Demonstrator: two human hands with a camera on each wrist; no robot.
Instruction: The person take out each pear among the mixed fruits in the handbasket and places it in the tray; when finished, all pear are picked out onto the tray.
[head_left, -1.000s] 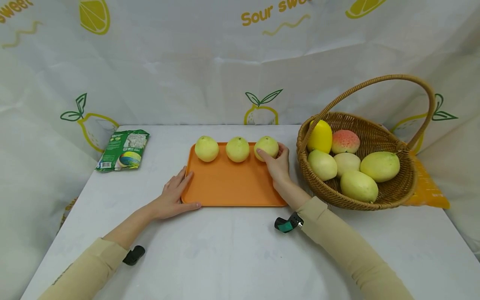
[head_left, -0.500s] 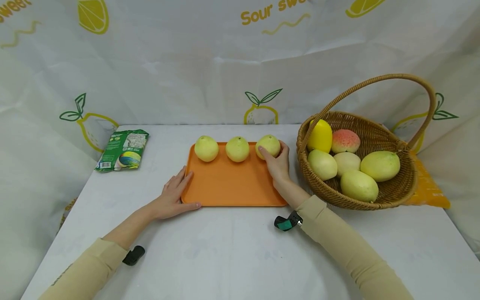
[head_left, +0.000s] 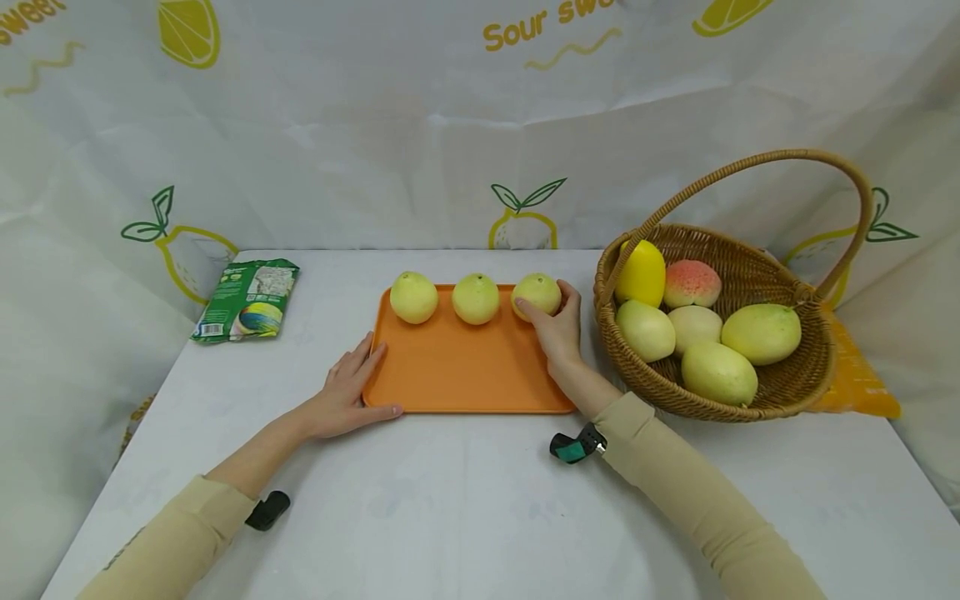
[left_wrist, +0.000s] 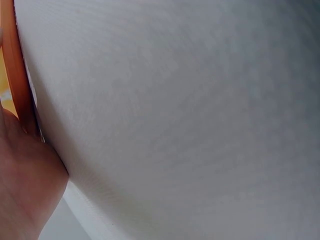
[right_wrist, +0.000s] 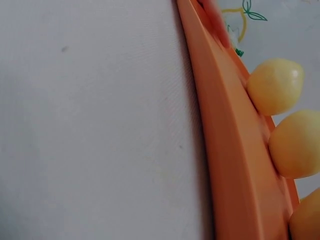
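Observation:
An orange tray (head_left: 465,371) lies on the white table, with three round pale green fruits in a row along its far edge: a left fruit (head_left: 413,297), a middle fruit (head_left: 476,299) and a right fruit (head_left: 542,289). My right hand (head_left: 558,335) grips the right fruit, thumb on its near side and fingers round its right side. With fingers extended, my left hand (head_left: 343,395) rests against the tray's left edge and near left corner. In the left wrist view, part of that hand (left_wrist: 27,182) touches the tray rim (left_wrist: 19,75).
To the right stands a wicker basket (head_left: 816,379) with a tall handle, holding several fruits, among them a peach (head_left: 692,283) and a yellow fruit (head_left: 643,273). A green packet (head_left: 251,300) lies at the back left. Behind the basket is an orange packet (head_left: 858,375).
The right fruit has shifted slightly to the right in my right hand over the past second. My left hand, the tray and the other two fruits keep their places.

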